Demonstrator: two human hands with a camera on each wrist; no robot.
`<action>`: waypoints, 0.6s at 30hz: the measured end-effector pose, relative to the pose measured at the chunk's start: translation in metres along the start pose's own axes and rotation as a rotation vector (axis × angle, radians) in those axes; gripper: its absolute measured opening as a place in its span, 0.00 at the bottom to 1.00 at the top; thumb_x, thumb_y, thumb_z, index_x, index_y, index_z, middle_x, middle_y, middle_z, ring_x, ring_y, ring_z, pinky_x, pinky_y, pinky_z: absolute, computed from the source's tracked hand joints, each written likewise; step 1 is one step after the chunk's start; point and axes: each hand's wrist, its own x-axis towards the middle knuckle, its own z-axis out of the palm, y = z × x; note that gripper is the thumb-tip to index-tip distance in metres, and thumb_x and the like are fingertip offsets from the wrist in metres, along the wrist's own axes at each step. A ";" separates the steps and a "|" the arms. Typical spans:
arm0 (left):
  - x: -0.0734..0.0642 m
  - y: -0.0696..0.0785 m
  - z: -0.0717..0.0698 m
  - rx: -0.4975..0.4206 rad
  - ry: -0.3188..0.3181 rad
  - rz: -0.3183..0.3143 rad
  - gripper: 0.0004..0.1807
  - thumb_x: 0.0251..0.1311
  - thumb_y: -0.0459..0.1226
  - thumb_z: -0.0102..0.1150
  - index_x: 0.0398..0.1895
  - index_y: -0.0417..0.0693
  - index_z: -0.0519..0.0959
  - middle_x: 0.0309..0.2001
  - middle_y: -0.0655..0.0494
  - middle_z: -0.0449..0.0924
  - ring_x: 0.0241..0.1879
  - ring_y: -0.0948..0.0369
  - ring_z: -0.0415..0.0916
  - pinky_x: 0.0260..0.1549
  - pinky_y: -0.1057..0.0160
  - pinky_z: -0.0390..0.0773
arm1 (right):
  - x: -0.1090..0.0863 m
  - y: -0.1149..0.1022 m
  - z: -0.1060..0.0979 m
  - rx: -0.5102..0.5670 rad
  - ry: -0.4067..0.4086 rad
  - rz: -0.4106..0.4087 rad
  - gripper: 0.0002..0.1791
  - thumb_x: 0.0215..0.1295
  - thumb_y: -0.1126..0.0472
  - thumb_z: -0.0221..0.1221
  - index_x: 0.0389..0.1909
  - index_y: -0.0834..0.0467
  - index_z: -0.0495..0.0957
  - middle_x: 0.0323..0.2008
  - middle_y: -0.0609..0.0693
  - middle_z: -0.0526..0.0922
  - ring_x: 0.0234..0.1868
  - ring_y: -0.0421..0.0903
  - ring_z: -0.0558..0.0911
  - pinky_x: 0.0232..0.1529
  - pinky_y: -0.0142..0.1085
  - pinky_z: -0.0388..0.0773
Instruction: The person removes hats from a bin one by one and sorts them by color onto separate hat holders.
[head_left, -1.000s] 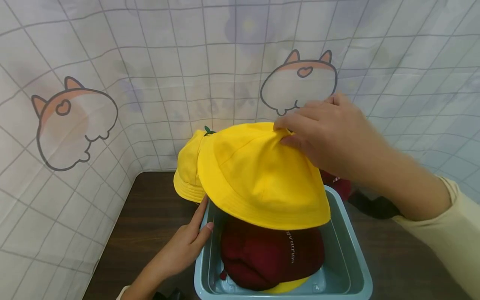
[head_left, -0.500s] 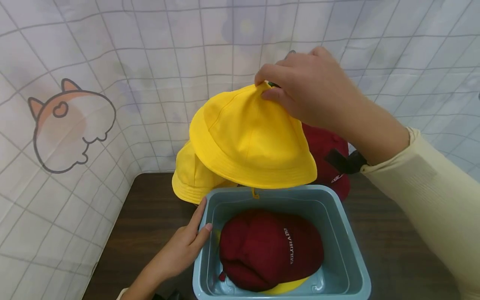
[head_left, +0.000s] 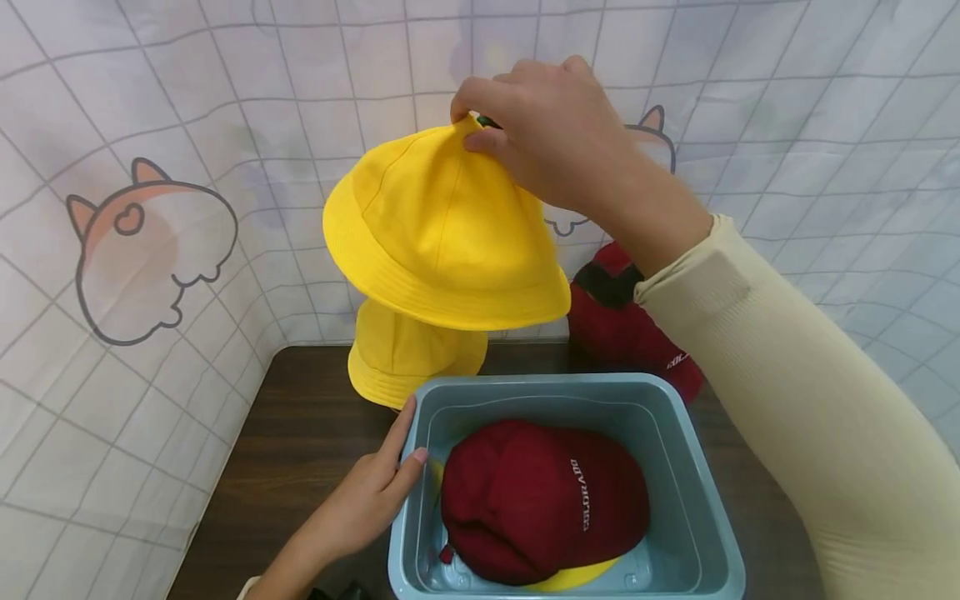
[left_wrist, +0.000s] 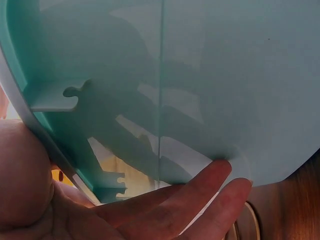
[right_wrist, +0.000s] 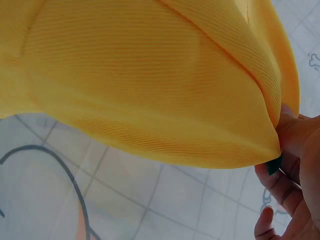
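My right hand (head_left: 551,133) pinches the crown of a yellow bucket hat (head_left: 442,225) and holds it up, brim downward, above the far side of a light blue plastic bin (head_left: 701,483). A bit of green shows at the pinched crown in the right wrist view. My left hand (head_left: 367,492) holds the bin's left side, thumb at the rim and fingers (left_wrist: 200,197) flat along the outer wall. Inside the bin lies a dark red baseball cap (head_left: 510,500) with white lettering, partly covering something yellow (head_left: 577,575).
Behind the bin's left corner, a second yellow bucket hat (head_left: 397,350) stands on the dark wooden table (head_left: 255,433). Another dark red cap (head_left: 622,333) is behind the right corner, partly hidden by my sleeve. A white gridded cloth (head_left: 300,167) with cartoon prints hangs at the back and left.
My right hand has lifted the yellow bucket hat from over the bin, up and to the left, uncovering the red cap inside. My left hand stays on the bin's side.
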 end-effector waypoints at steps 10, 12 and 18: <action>0.001 -0.002 -0.001 -0.033 -0.010 -0.029 0.39 0.80 0.50 0.44 0.84 0.63 0.37 0.73 0.37 0.66 0.54 0.52 0.84 0.49 0.50 0.85 | 0.027 -0.021 0.038 -0.055 -0.007 0.007 0.18 0.77 0.48 0.54 0.62 0.46 0.78 0.57 0.47 0.86 0.54 0.51 0.80 0.52 0.50 0.69; 0.001 -0.002 -0.001 -0.034 -0.010 -0.029 0.39 0.80 0.50 0.44 0.84 0.62 0.37 0.74 0.37 0.65 0.55 0.51 0.83 0.50 0.50 0.84 | 0.029 -0.026 0.049 -0.070 -0.012 -0.019 0.18 0.77 0.48 0.54 0.61 0.46 0.78 0.56 0.46 0.86 0.54 0.51 0.80 0.51 0.48 0.70; 0.003 -0.001 0.000 -0.036 -0.007 -0.027 0.39 0.80 0.49 0.45 0.84 0.62 0.38 0.75 0.39 0.64 0.57 0.50 0.82 0.52 0.48 0.83 | 0.031 -0.034 0.080 -0.081 -0.027 -0.077 0.16 0.76 0.47 0.55 0.59 0.43 0.79 0.52 0.43 0.87 0.50 0.48 0.78 0.49 0.46 0.69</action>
